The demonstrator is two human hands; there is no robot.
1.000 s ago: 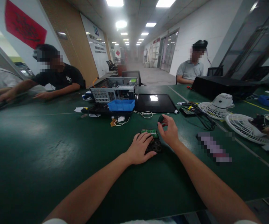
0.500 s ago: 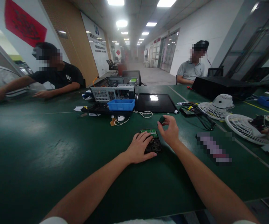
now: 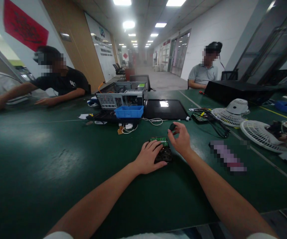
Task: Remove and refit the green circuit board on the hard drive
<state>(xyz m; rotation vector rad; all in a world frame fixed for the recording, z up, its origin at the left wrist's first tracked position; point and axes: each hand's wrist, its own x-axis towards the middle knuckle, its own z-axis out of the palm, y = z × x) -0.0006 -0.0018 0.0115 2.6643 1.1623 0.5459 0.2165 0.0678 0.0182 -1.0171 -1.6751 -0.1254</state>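
Observation:
My left hand [image 3: 149, 158] lies spread over a small black device [image 3: 165, 156] with a green circuit board [image 3: 161, 140] along its far side. Its fingers rest across the top and the thumb points right along the near edge, covering the device's left part. Just to the right, my right hand [image 3: 181, 140] is raised above the table, thumb and fingertips closed in a pinch. Between them is a small dark rounded piece [image 3: 172, 127]; its kind cannot be made out. It is apart from the device.
Beyond my hands stand a blue tray [image 3: 129, 112], an opened computer case [image 3: 120, 96] and a flat black panel [image 3: 165, 109]. White cables [image 3: 155, 122] lie in front. At right are white fan parts [image 3: 260, 135] and a blurred-out object [image 3: 228, 156]. Several people sit around the table.

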